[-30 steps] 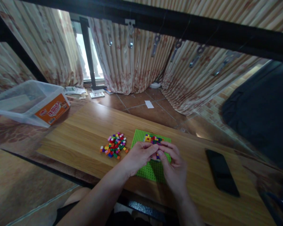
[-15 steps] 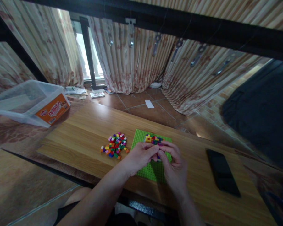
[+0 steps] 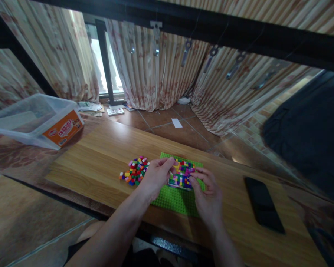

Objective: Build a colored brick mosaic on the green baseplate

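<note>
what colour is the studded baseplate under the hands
The studded baseplate is bright green, seen best in the head view.

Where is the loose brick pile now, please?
In the head view, the pile lies on the wooden table, left of the left hand and green baseplate.
</note>
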The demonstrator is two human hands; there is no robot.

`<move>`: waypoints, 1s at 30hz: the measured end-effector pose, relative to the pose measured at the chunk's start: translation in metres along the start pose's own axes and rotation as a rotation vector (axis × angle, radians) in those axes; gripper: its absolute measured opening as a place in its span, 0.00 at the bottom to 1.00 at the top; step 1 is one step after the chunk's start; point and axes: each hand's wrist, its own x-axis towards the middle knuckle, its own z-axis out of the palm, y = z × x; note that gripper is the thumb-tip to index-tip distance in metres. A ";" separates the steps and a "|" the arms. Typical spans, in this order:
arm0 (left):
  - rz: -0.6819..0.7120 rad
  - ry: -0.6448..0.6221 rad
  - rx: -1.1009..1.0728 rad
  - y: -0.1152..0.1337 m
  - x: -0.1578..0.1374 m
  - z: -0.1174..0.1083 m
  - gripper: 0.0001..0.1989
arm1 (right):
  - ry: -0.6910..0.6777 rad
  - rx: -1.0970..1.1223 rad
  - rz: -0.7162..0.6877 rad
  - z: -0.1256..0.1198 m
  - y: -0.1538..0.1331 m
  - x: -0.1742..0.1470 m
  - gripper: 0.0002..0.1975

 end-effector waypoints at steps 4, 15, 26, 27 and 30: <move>0.010 -0.039 0.075 -0.004 0.001 -0.001 0.14 | -0.034 -0.060 -0.023 0.001 0.003 -0.001 0.06; 0.114 -0.225 0.458 -0.014 0.001 0.000 0.18 | -0.012 -0.081 -0.009 0.002 0.005 0.002 0.04; 0.097 -0.327 0.640 -0.020 0.004 -0.006 0.21 | 0.015 0.086 0.122 0.004 0.010 0.003 0.07; 0.098 -0.326 0.645 -0.020 0.004 -0.006 0.21 | 0.016 0.081 0.126 0.004 0.010 0.003 0.08; 0.112 -0.318 0.640 -0.020 0.005 -0.006 0.21 | 0.015 0.078 0.125 0.004 0.009 0.003 0.08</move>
